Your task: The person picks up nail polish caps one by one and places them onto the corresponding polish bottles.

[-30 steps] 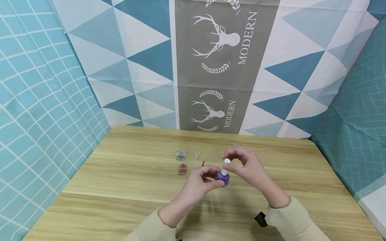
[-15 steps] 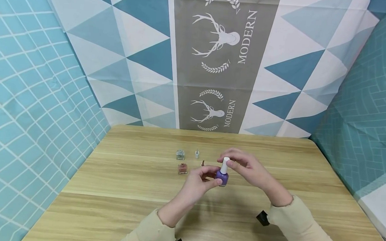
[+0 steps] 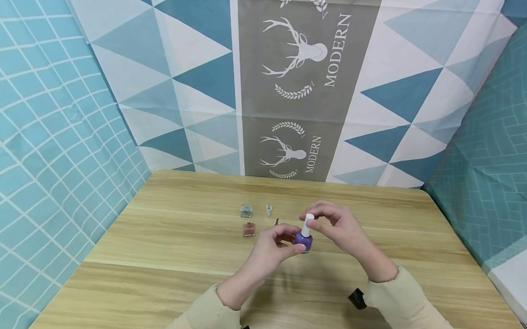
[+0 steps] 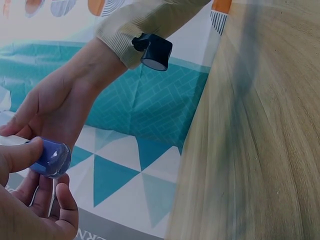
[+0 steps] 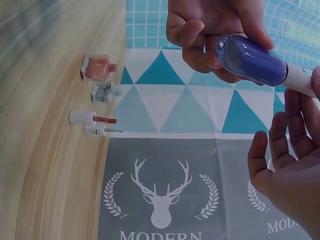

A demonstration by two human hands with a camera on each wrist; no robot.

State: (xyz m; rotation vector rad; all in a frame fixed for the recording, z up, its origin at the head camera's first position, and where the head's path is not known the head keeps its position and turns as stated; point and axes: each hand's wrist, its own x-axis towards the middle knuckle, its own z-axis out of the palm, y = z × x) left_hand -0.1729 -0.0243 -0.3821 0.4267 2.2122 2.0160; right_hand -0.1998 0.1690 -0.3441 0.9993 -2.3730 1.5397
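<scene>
I have the left hand (image 3: 269,252) gripping a small rounded glass bottle of purple polish (image 3: 303,241), raised over the wood-grained table (image 3: 189,240) right of two uncapped, squarish glass bottles — one pink (image 3: 249,229), one silvery (image 3: 246,211) — while the right hand (image 3: 341,230) pinches its tall white plastic cap (image 3: 306,228). I judge this as uncapping, next calling for a steady bottle and a twist. The far grey fabric panel (image 3: 292,112) reads "MODERN" twice.
</scene>
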